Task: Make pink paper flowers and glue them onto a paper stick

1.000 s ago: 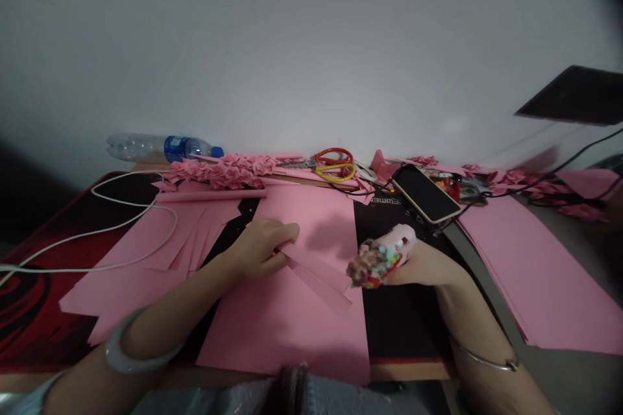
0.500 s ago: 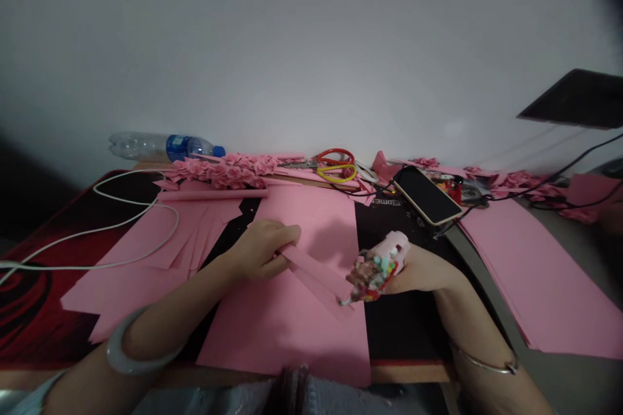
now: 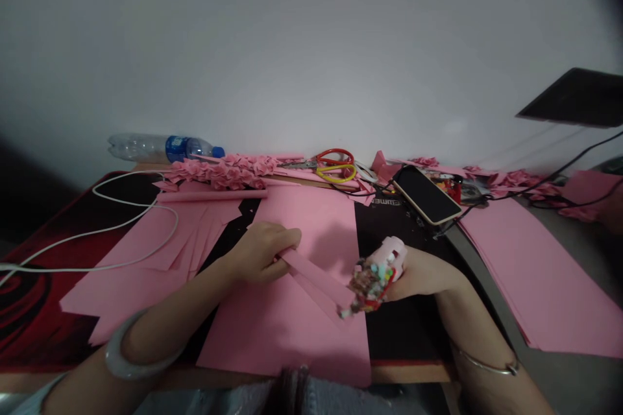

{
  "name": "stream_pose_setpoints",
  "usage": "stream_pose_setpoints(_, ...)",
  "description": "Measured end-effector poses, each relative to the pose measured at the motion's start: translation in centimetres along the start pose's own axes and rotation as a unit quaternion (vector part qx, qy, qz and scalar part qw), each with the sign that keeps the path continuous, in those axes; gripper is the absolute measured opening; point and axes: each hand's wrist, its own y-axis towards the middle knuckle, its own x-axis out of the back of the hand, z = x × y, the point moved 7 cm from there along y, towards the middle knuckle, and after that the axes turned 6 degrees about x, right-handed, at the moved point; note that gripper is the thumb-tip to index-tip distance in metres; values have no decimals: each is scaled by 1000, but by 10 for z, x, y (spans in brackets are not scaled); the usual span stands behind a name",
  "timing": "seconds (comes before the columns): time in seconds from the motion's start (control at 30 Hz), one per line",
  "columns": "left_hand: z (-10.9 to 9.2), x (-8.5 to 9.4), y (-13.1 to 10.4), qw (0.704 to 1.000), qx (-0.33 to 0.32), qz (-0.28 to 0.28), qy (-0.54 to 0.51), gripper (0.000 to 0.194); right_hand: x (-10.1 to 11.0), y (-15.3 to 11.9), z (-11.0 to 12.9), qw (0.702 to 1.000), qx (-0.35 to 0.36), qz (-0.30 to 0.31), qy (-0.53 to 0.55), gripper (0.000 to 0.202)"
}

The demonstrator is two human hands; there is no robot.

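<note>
Pinched in my left hand (image 3: pixel 267 251) is one end of a folded pink paper strip (image 3: pixel 316 277), which slants down to the right. My right hand (image 3: pixel 419 272) is wrapped round a pale pink tool with colourful decorations (image 3: pixel 374 277), perhaps a glue gun. The tool's tip is at the strip's far end; whether they touch I cannot tell. Under both lies a large pink sheet (image 3: pixel 287 331) on a black mat (image 3: pixel 406 331).
Pink sheets (image 3: pixel 540 279) lie right, cut sheets (image 3: pixel 141 272) left under a white cable (image 3: pixel 63 238). Along the wall are a bottle (image 3: pixel 141 147), folded pink flowers (image 3: pixel 224 172), scissors (image 3: pixel 335 165) and a phone (image 3: pixel 428 195).
The decorated tool in my right hand has moved slightly down and to the left along the strip's end. My left hand has hardly moved.
</note>
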Motion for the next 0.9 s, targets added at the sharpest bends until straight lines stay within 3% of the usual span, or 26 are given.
stream_pose_setpoints(0.07,2,0,0,1000,6,1,-4,11,1,-4,1,1000,-9,6,14,20)
stream_pose_setpoints(0.23,2,-1,0,1000,11,3,-9,11,10,2,-2,996,33,-73,33,29)
stream_pose_setpoints(0.43,3,3,1,999,46,15,8,14,3,-4,-3,1000,1,-12,9,26)
stream_pose_setpoints(0.53,11,4,1,994,99,36,38,11,22,-14,0,994,-5,-100,-48,33)
stream_pose_setpoints(0.63,24,8,0,983,163,27,83,6,47,-25,5,962,34,-244,-115,37)
stream_pose_setpoints(0.7,30,13,-1,973,201,8,113,4,56,-30,7,940,44,-298,-157,35)
stream_pose_setpoints(0.9,41,27,-5,949,281,-44,138,9,51,-37,10,911,-4,-268,-313,37)
